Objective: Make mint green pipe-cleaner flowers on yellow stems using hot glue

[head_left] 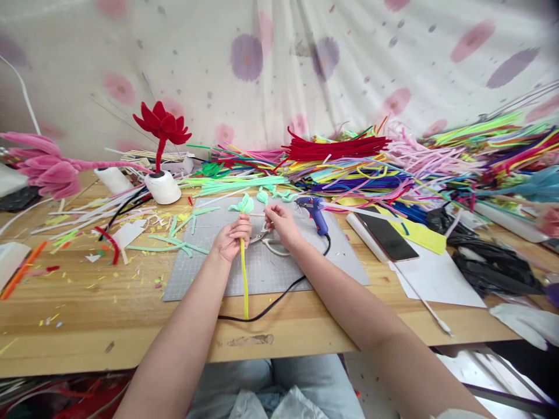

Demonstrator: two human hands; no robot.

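Observation:
My left hand [233, 237] is closed around a yellow pipe cleaner stem [244, 285], whose lower end hangs down over the mat. A mint-green pipe cleaner flower [243, 203] shows just above its fingers. My right hand [282, 224] is closed in a pinch close by; what sits between its fingertips is too small to make out. Right beyond those fingertips is a small mint-green looped piece [262, 195], and I cannot tell whether they touch it. Scissors [276, 247] lie between and below the hands, partly hidden. A purple glue gun [315, 214] lies to the right.
Under the hands lies a grey cutting mat [192, 279], crossed by a black cord [279, 299]. Mint-green strips [174, 244] are on the left. Pipe cleaner bundles [336, 148] line the back. A red flower [161, 125] stands in a white holder [163, 187]. A phone [391, 235] lies right.

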